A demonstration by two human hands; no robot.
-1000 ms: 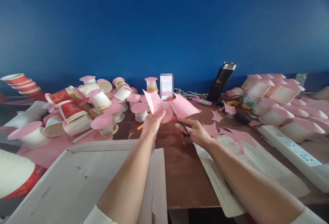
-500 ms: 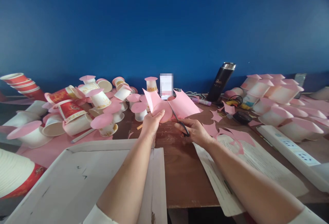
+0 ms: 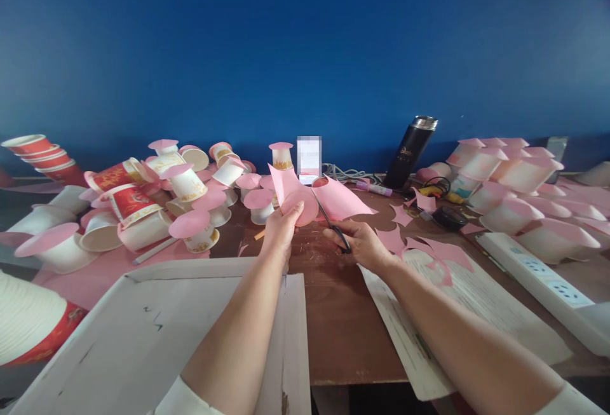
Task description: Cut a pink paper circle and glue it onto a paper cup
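Note:
Above the middle of the table, my left hand (image 3: 281, 231) is closed on a sheet of pink paper (image 3: 340, 200), its thumb pressing on a drawn circle. The sheet is partly cut, with one flap standing up at the left and another spreading to the right. My right hand (image 3: 359, 243) is closed round the handles of black scissors (image 3: 339, 232), just right of the left hand. The blades lie at the circle's right edge, between it and the right flap.
Paper cups with pink paper tops (image 3: 188, 183) crowd the left; more stand at the right (image 3: 524, 173). A black flask (image 3: 410, 151) leans near the blue wall. A white power strip (image 3: 543, 281), pink scraps (image 3: 443, 253) and a white box lid (image 3: 157, 332) lie nearer.
The pink paper has turned slightly in my left hand, and its right flap has sagged lower. Both hands stay almost in place.

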